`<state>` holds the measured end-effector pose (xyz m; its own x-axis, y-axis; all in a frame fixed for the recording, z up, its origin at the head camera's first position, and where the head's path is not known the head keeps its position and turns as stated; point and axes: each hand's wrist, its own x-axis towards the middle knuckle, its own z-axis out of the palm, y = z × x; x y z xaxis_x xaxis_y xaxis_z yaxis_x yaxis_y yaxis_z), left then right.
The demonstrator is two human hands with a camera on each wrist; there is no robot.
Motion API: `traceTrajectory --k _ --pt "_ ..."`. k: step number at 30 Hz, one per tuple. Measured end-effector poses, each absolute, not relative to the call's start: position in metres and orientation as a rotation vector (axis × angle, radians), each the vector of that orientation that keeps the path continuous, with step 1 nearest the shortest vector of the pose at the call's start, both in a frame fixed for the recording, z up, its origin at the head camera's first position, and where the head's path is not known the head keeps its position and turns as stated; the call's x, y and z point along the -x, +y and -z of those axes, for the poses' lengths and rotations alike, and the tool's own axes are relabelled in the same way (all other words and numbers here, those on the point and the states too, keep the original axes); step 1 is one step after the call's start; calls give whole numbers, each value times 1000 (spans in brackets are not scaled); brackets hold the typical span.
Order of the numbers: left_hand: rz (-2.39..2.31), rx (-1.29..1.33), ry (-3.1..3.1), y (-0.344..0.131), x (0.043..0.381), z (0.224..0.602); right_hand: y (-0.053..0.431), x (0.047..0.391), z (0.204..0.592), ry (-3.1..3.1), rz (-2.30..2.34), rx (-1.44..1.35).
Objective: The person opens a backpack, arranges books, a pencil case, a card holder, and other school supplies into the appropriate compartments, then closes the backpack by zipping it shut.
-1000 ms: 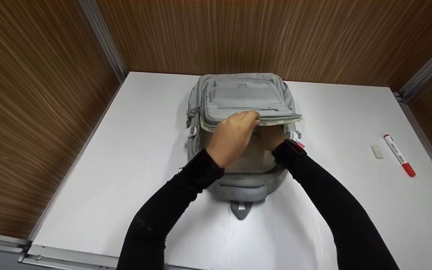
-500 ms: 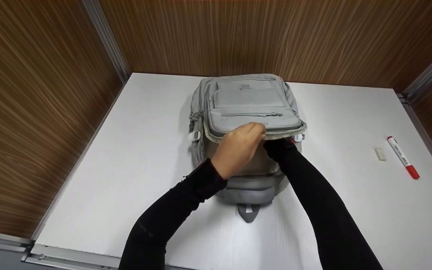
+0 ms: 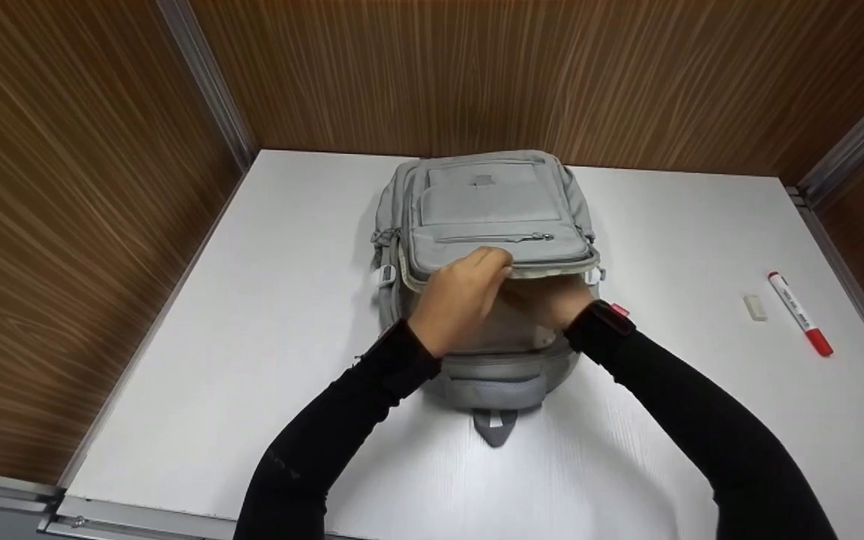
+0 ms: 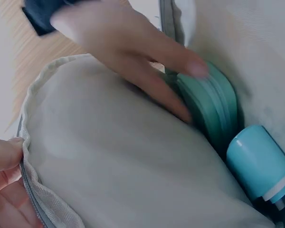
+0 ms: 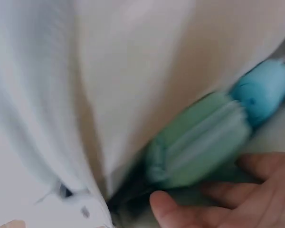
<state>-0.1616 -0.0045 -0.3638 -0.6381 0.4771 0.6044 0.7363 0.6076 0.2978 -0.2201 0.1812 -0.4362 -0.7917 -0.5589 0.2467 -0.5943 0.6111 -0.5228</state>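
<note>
A grey backpack (image 3: 488,202) lies on the white table with its main compartment unzipped. My left hand (image 3: 462,300) pinches the zippered edge of its front flap (image 4: 104,147) and holds it raised. Under that flap, my right hand (image 3: 556,300) reaches inside, its fingertips hidden in the head view. The wrist views show a green zippered case (image 4: 218,104) in the bag, beside a light-blue bottle (image 4: 257,159) with a white-ringed cap. Extended fingers of the right hand (image 5: 237,194) lie along the case, not wrapped around it; whether they touch it is blurred.
To the right on the table (image 3: 289,247) lie a white marker with a red cap (image 3: 799,313) and a small whitish block (image 3: 754,307) like an eraser. Wood-grain panels (image 3: 402,75) enclose the back and sides.
My left hand has lowered the flap slightly since one second ago. The right hand went deeper into the bag, then came partly back out, so its back shows again.
</note>
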Motion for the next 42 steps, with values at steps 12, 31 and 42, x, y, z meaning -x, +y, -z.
traceTrajectory --k 12,31,42 --pt "571 1127 -2428 -19 153 403 250 183 423 -2881 -406 -543" --pt "540 798 -2903 -97 212 443 153 132 454 -2724 -124 -979" --pt "509 734 -2939 -90 199 468 170 139 462 -2778 -239 -1022"
